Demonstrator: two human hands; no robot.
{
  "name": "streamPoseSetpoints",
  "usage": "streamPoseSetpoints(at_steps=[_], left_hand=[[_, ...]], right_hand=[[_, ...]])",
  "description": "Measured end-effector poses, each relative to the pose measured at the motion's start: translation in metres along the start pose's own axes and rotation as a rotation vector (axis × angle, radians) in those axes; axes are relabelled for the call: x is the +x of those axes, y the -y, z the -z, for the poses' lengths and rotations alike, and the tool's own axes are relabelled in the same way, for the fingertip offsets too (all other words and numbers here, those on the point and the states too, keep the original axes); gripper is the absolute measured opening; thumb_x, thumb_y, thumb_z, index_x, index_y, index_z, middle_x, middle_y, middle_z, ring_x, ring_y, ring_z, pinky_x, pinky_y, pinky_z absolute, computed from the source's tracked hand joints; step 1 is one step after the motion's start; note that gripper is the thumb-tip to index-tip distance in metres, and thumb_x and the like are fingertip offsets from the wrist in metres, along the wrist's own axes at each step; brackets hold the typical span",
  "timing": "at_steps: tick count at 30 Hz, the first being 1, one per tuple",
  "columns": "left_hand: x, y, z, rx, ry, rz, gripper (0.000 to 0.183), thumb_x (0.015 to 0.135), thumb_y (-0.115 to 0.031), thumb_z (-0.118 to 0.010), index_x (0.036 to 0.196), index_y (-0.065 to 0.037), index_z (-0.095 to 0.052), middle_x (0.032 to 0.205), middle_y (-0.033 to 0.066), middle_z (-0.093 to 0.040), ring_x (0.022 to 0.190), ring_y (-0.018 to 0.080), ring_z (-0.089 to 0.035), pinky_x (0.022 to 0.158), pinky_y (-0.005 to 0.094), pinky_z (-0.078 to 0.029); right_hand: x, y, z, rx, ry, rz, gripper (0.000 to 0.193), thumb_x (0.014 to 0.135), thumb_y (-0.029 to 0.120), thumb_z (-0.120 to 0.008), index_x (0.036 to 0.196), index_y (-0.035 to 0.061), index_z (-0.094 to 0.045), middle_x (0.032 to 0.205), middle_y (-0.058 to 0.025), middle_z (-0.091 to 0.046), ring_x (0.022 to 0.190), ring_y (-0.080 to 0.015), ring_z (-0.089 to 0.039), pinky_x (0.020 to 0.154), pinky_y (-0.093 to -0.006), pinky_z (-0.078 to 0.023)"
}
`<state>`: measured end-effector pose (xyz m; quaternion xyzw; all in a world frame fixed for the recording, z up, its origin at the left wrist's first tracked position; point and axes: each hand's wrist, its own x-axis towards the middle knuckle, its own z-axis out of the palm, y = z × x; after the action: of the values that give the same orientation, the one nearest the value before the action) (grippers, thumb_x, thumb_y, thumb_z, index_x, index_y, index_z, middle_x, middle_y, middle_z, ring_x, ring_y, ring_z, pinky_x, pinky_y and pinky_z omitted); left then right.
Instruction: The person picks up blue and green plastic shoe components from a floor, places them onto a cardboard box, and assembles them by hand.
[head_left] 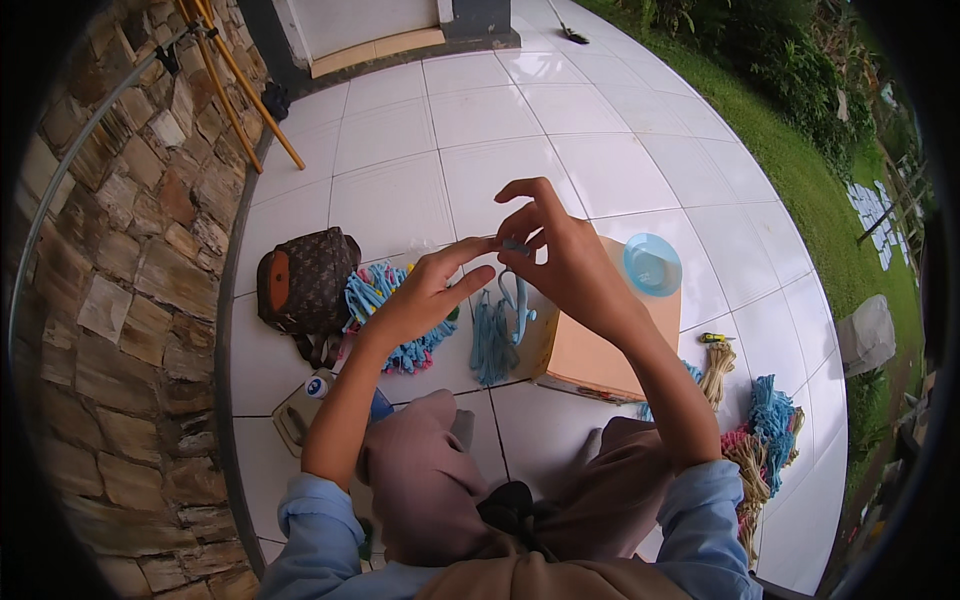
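Fingers of the right hand [575, 265] bend inward, thumb and forefinger pinching the upper end of a light blue strip [520, 310], which dangles below them in a loop above the floor. The left hand [435, 285] meets them from the other side with its forefinger, thumb spread lower; whether it also grasps the strip, I cannot tell.

Below the strip lies a bunch of similar blue strips [492, 345]. To its right stands a tan-topped box [610, 360] with a clear blue bowl [652, 265] at its far end; to its left, a heap of blue and pink pieces [415, 350] lies beside a brown backpack [308, 280]. Past the box are a tan bundle [717, 375], a small yellow-green object [714, 338] and a blue, pink and tan pile [770, 425].

All this rests on glossy white floor tiles [395, 190], bordered by a rough stone wall [130, 260] on the left and grass [740, 125] on the right. A raised doorstep [378, 52] shows at the far end.

The backpack carries a repeated pale motif and an orange-brown patch; a round white-and-blue cap [316, 386] has markings too small to read.
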<state>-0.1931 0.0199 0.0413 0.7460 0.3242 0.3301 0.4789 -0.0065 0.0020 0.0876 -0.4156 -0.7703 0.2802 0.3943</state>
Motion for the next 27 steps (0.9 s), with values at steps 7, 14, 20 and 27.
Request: streamPoseSetpoints(at_steps=[7, 14, 20, 27], left_hand=[[0.011, 0.110, 0.015, -0.366, -0.224, 0.159, 0.034, 0.097, -0.027, -0.043, 0.114, 0.000, -0.056, 0.092, 0.0057, -0.064, 0.085, 0.0126, -0.063, 0.074, 0.0235, -0.049], [-0.006, 0.254, -0.042, -0.378, -0.237, 0.800, 0.032, 0.094, -0.030, -0.047, 0.111, -0.005, -0.059, 0.087, 0.0022, -0.063, 0.072, 0.0115, -0.062, 0.061, 0.0242, -0.050], [-0.010, 0.324, -0.094, -0.175, -0.296, 0.833, 0.020, 0.089, -0.021, -0.057, 0.100, -0.005, -0.058, 0.072, -0.0002, -0.054, 0.064, 0.0072, -0.054, 0.053, 0.0226, -0.043], [0.004, 0.374, -0.114, -0.067, -0.385, 0.518, 0.018, 0.086, -0.011, -0.058, 0.102, -0.002, -0.056, 0.087, 0.0086, -0.063, 0.082, 0.0154, -0.061, 0.072, 0.0280, -0.047]], right_hand=[[0.045, -0.098, -0.102, 0.295, -0.169, -0.217, 0.047, 0.078, 0.003, -0.067, 0.115, 0.0021, -0.039, 0.100, -0.0158, -0.055, 0.075, -0.0194, -0.063, 0.060, -0.0274, -0.053], [-0.052, -0.206, -0.210, 0.427, -0.427, -0.666, 0.044, 0.080, 0.000, -0.062, 0.118, 0.0012, -0.040, 0.094, -0.0124, -0.061, 0.084, -0.0166, -0.062, 0.064, -0.0263, -0.052], [-0.097, -0.266, -0.247, 0.348, -0.451, -0.925, 0.041, 0.081, -0.003, -0.056, 0.118, 0.0009, -0.040, 0.097, -0.0136, -0.062, 0.086, -0.0185, -0.062, 0.073, -0.0300, -0.049], [-0.097, -0.294, -0.263, 0.218, -0.485, -0.847, 0.046, 0.084, -0.005, -0.044, 0.127, 0.0076, -0.035, 0.112, -0.0162, -0.059, 0.105, -0.0266, -0.056, 0.087, -0.0356, -0.043]])
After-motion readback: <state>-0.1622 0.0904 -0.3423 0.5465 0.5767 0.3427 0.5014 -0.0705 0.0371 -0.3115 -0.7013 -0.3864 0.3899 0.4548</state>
